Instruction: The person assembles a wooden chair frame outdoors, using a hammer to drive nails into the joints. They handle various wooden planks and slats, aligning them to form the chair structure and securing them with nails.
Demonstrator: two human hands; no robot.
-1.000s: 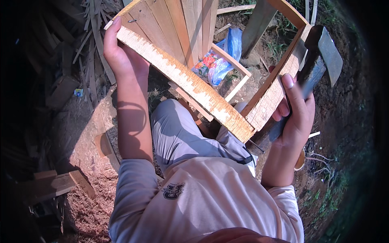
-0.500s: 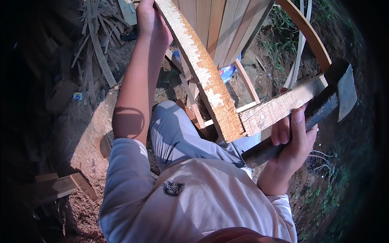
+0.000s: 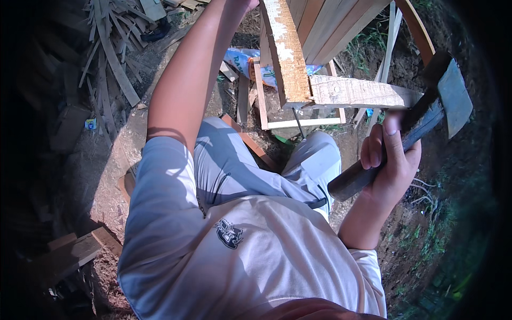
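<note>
My right hand (image 3: 392, 154) is wrapped round the dark handle of a hatchet (image 3: 456, 101), its broad grey blade up at the right. A slatted wooden piece (image 3: 341, 32) stands in front of me, with a rough, partly whitish beam (image 3: 288, 58) and a pale crosspiece (image 3: 362, 92) meeting at its near corner. Below that corner a thin dark rod (image 3: 299, 124) sticks out. My left hand (image 3: 249, 4) is at the top edge beside the beam; its fingers are out of the picture. The hatchet's upper part overlaps the crosspiece's right end; contact cannot be told.
A heap of thin wood strips (image 3: 114, 53) lies at the far left. Wood blocks (image 3: 80, 248) and shavings are at the lower left. A light rectangular wood frame (image 3: 304, 124) and a printed plastic bag (image 3: 245, 61) lie beyond my knees. Grass (image 3: 426, 250) grows at the right.
The wooden piece has shifted away and turned, its near corner now farther from my body. My left arm reaches farther forward. The hatchet has moved slightly up, still in my right hand.
</note>
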